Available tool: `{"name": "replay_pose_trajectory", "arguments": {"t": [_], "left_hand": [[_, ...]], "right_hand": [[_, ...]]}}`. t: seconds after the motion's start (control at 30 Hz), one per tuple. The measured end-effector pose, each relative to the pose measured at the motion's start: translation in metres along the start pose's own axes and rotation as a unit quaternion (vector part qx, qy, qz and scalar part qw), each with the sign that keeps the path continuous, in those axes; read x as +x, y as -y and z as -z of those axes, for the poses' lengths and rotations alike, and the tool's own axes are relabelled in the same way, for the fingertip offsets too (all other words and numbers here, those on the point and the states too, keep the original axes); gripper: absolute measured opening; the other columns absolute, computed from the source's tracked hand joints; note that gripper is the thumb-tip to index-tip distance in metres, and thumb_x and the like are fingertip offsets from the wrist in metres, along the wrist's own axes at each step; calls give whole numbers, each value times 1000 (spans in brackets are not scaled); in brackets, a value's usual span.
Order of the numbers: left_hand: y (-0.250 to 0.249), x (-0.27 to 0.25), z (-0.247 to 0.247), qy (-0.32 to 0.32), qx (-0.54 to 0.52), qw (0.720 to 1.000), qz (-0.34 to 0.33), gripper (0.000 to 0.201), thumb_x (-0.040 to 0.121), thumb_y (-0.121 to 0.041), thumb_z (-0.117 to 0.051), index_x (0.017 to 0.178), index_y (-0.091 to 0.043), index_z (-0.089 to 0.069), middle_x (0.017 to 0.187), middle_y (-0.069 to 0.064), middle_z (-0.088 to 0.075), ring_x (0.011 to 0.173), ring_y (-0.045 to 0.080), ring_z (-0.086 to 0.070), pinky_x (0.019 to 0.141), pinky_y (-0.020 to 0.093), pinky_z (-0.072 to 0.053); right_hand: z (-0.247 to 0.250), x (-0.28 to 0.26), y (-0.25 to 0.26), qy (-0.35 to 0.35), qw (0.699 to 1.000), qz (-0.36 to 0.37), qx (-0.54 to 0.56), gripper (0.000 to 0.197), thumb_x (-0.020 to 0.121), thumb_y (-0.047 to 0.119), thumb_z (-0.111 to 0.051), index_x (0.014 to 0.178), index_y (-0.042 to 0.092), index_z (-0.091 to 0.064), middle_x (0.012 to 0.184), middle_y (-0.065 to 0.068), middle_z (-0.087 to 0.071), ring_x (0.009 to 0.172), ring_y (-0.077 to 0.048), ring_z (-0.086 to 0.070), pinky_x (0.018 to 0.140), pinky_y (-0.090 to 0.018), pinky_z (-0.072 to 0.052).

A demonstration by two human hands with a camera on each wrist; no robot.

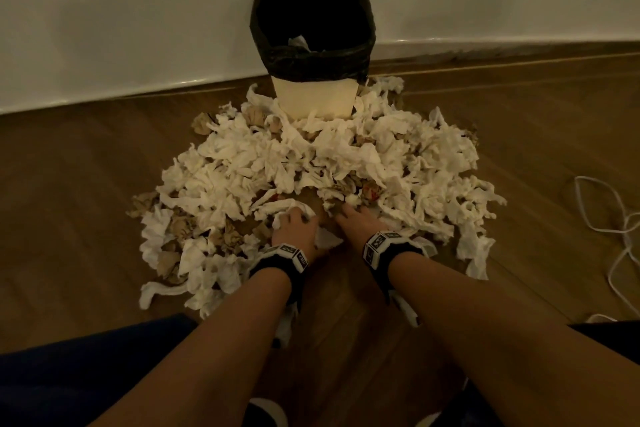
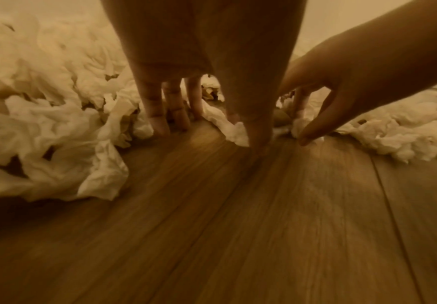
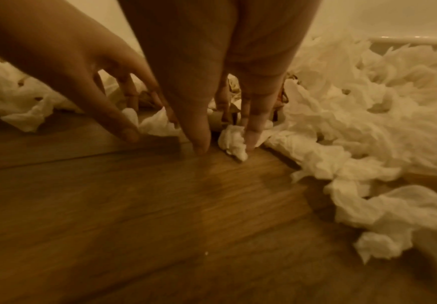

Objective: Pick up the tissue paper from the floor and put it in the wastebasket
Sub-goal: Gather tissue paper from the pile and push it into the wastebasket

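A wastebasket (image 1: 313, 45) with a black liner and a cream body stands against the wall, with a scrap of tissue inside. Crumpled white tissue paper (image 1: 311, 156) lies heaped on the wooden floor around its base. Both hands reach down to the pile's near edge. My left hand (image 1: 294, 225) pinches a strip of tissue (image 2: 228, 127) between thumb and fingers (image 2: 160, 121). My right hand (image 1: 353, 218) has thumb and fingers (image 3: 252, 127) closed round a small wad (image 3: 234, 142) on the floor. The right hand (image 2: 342, 98) also shows in the left wrist view.
Some brown crumpled paper (image 1: 180, 225) is mixed into the pile. A white cable (image 1: 609, 229) loops on the floor at the right. Bare floorboards (image 1: 346, 305) lie between my forearms. White wall and skirting (image 1: 104, 90) run behind the basket.
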State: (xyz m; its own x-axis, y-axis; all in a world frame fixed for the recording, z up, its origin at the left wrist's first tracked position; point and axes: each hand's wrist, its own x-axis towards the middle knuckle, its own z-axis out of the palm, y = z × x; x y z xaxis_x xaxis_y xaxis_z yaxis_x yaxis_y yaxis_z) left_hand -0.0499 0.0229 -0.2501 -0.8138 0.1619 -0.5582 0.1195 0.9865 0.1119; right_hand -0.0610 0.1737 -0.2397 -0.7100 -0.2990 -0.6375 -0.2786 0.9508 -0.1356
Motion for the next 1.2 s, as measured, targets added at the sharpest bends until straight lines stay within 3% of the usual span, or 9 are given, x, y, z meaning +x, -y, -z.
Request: {"name": "replay_pose_trajectory", "arguments": {"t": [0.17, 0.3, 0.37, 0.53, 0.7, 0.83, 0.97, 1.03, 1.2], "left_hand": [[-2, 5, 1, 15, -21, 1000, -15, 44, 93, -35, -50, 131, -13, -44, 138, 14, -34, 124, 32, -39, 99, 44, -42], [-2, 5, -2, 15, -35, 999, -13, 37, 95, -19, -49, 127, -1, -50, 144, 12, -21, 115, 29, -47, 97, 38, -43], [-2, 5, -2, 27, -36, 999, -19, 35, 95, -18, -48, 126, -1, -52, 145, 11, -21, 118, 29, -45, 97, 39, -43], [-8, 11, 18, 79, -53, 995, 1, 33, 95, -22, -47, 125, -12, -55, 135, 14, -48, 122, 30, -48, 102, 38, -38], [-5, 2, 7, -38, -195, 979, -38, 32, 92, -16, -53, 123, -19, -52, 128, 9, -43, 108, 29, -54, 95, 40, -45], [-7, 0, 11, -84, -264, 961, -9, 35, 83, 4, -50, 113, -14, -54, 127, 9, -37, 114, 27, -49, 88, 27, -40], [-8, -4, 18, -104, -275, 956, -15, 33, 83, -13, -61, 113, -12, -47, 118, 11, -49, 103, 26, -55, 82, 31, -44], [-8, -5, 22, -107, -250, 962, -1, 33, 89, -14, -56, 119, -12, -44, 113, 14, -58, 100, 28, -58, 76, 31, -44], [-8, -7, 36, -63, -210, 975, 19, 30, 96, -10, -43, 125, -6, -49, 120, 19, -59, 108, 32, -58, 84, 33, -45]], "right_hand": [[-11, 3, -2, 16, 1000, 12, 6, 43, 95, 11, -43, 138, 15, -38, 147, -11, -20, 129, -41, -30, 101, -49, -38], [-15, 4, -4, 20, 999, 16, 19, 38, 94, 16, -44, 132, 11, -45, 145, -15, -25, 126, -40, -36, 102, -44, -38], [-16, 4, -6, 11, 999, 13, 36, 38, 95, 16, -43, 132, 9, -44, 141, -18, -30, 124, -38, -40, 102, -41, -37], [-19, -1, -10, -35, 996, 9, 82, 39, 95, 15, -43, 134, 7, -44, 142, -20, -33, 127, -35, -41, 104, -36, -35], [-17, -10, -10, -53, 993, -34, 99, 33, 95, 12, -42, 127, 6, -49, 135, -22, -35, 120, -38, -44, 98, -37, -40], [-12, -14, -11, -82, 986, -67, 127, 30, 95, 12, -43, 123, 4, -49, 131, -22, -38, 113, -37, -49, 93, -35, -43], [-6, -19, -14, -104, 985, -66, 119, 34, 93, 19, -47, 125, 7, -49, 136, -20, -33, 114, -36, -49, 94, -36, -42], [-3, -22, -15, -110, 987, -57, 105, 32, 93, 22, -47, 122, 9, -50, 141, -21, -29, 111, -35, -51, 93, -36, -43], [10, -33, -14, -109, 988, -47, 104, 38, 91, 17, -47, 128, 10, -47, 144, -21, -24, 118, -38, -44, 100, -40, -43]]}}
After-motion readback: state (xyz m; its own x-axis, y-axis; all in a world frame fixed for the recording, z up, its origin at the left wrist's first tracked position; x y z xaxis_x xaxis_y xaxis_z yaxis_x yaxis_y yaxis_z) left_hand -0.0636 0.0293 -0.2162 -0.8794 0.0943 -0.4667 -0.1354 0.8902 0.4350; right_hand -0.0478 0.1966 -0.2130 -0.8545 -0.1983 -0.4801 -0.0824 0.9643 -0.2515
